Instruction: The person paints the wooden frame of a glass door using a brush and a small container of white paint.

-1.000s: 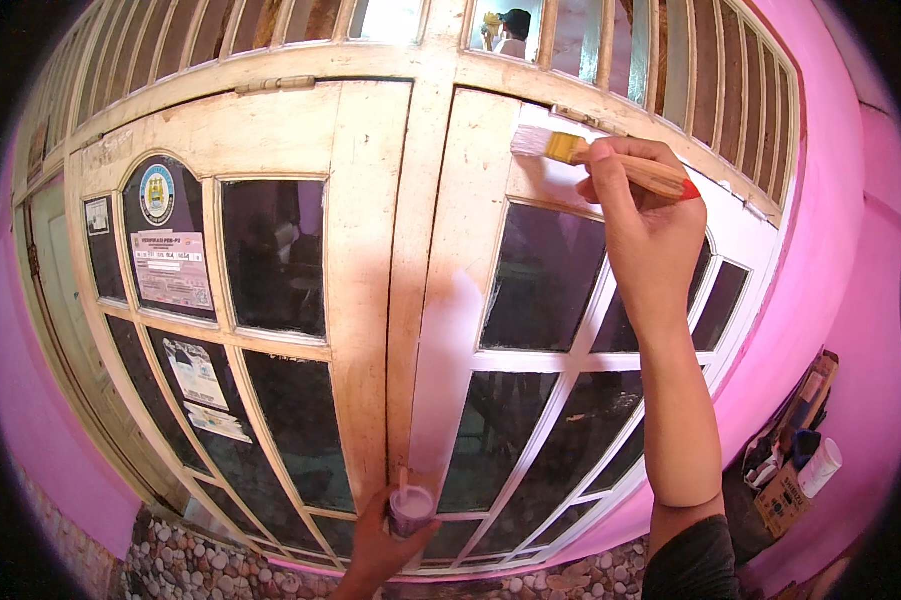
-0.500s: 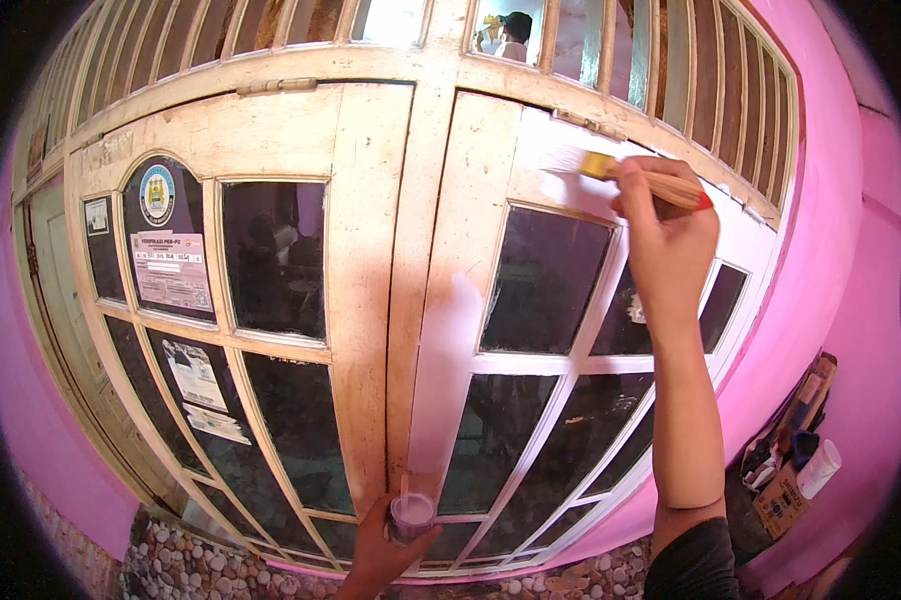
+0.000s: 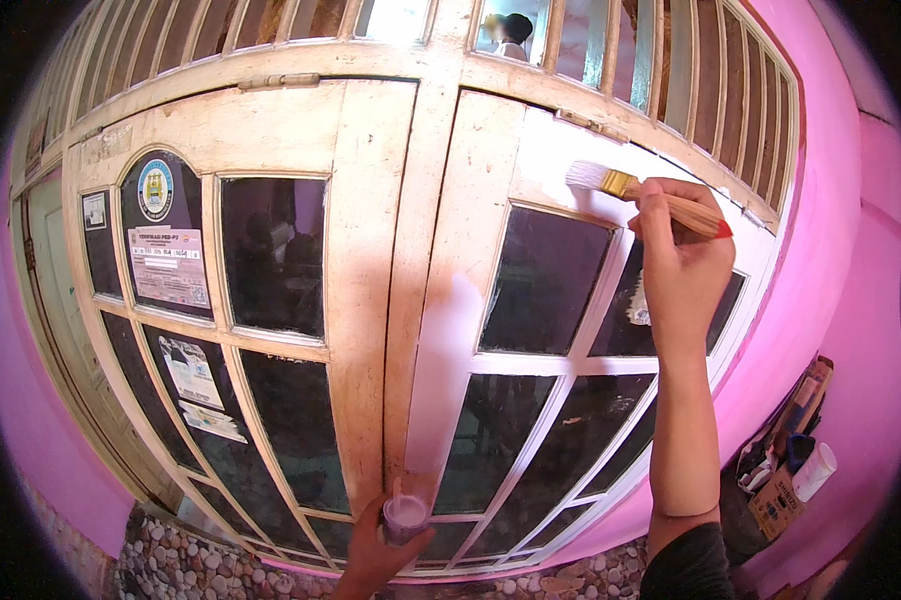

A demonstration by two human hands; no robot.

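Observation:
My right hand point(image 3: 686, 225) is closed around the wooden handle of a paintbrush point(image 3: 621, 184). Its white bristles lie against the top rail of the right window shutter point(image 3: 546, 140), just under the hinge. Fresh white paint covers the right part of that rail and much of the frame, while the top left part is bare cream wood. Low in the middle, my left hand point(image 3: 376, 550) grips a small clear cup of pale paint point(image 3: 407, 513). It stays in front of the lower part of the shutters.
The left shutter point(image 3: 361, 230) is worn cream wood with stickers on its dark panes. Slatted bars point(image 3: 676, 65) run above, with a person behind them. Pink wall point(image 3: 821, 270) lies right, near a cardboard box point(image 3: 776, 505) of odds and ends. Pebbled stone point(image 3: 186, 560) runs below.
The brush has moved slightly right and down along the top rail, its bristles now plainly visible. My left hand with the cup has shifted a little left and down.

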